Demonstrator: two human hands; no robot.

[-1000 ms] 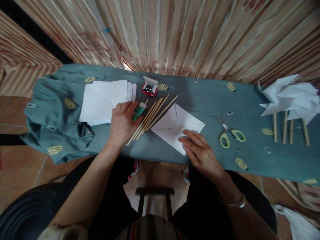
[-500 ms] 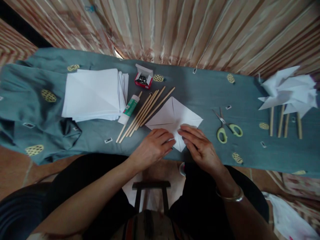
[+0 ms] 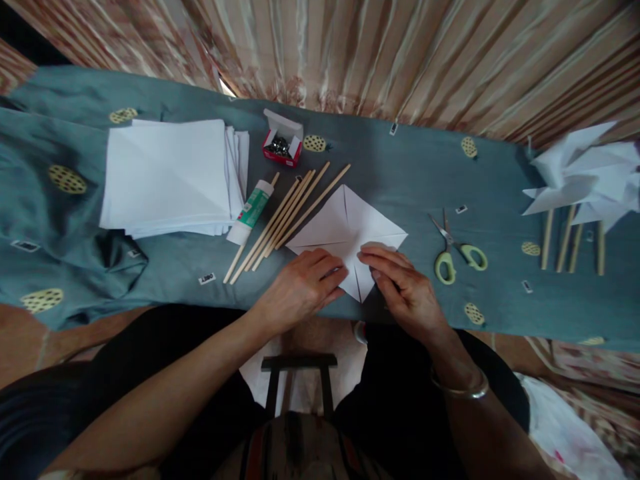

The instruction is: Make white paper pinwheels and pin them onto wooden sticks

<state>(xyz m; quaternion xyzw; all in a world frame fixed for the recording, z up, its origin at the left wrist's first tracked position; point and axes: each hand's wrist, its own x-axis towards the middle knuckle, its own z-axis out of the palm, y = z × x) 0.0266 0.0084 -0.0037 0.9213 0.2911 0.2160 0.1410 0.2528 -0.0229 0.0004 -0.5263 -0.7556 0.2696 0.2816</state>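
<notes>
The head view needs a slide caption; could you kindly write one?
Left hand and right hand at a white paper square, laid between wooden sticks and green-handled scissors.

Matt paper square (image 3: 345, 230), smooth wooden sticks (image 3: 291, 217), metal scissor blades (image 3: 441, 228), creased fabric tablecloth (image 3: 400, 167)

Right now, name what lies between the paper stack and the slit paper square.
In the head view, a green-and-white tube and thin wooden sticks lie there.

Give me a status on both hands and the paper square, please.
Left hand, right hand: fingers over near half of paper square. Lines running in from its corners. Wooden sticks close at its left corner; scissors apart, right.
</notes>
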